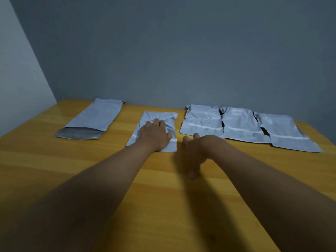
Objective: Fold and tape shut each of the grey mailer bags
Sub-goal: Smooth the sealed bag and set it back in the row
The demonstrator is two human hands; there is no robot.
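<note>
1. Right now your left hand [154, 134] lies flat, fingers spread, pressing down on the middle mailer [153, 130], which sits on the wooden table [109, 170] just right of the unsealed mailer [89, 120].
2. Your right hand [193, 151] hovers just right of the middle mailer, near its closer corner, fingers loosely curled and holding nothing.
3. The middle mailer runs lengthwise away from you toward the grey wall [181, 51], with its pale seal strip [173, 140] across the end nearest you.
4. The likely trouble: the film looks slick and crumpled, so if you lift the pressing palm too soon, the fold could spring open before the strip bonds.
5. If you press unevenly, wrinkles may get trapped under the strip and leave a gap.
6. Well right of the middle mailer, three sealed mailers [241, 124] overlap in a row; a careless right elbow could nudge them.
7. The unsealed mailer lies at a slant, its dark open mouth toward you, not yet folded, so it remains to do.
8. I cannot see any tape roll.
</note>
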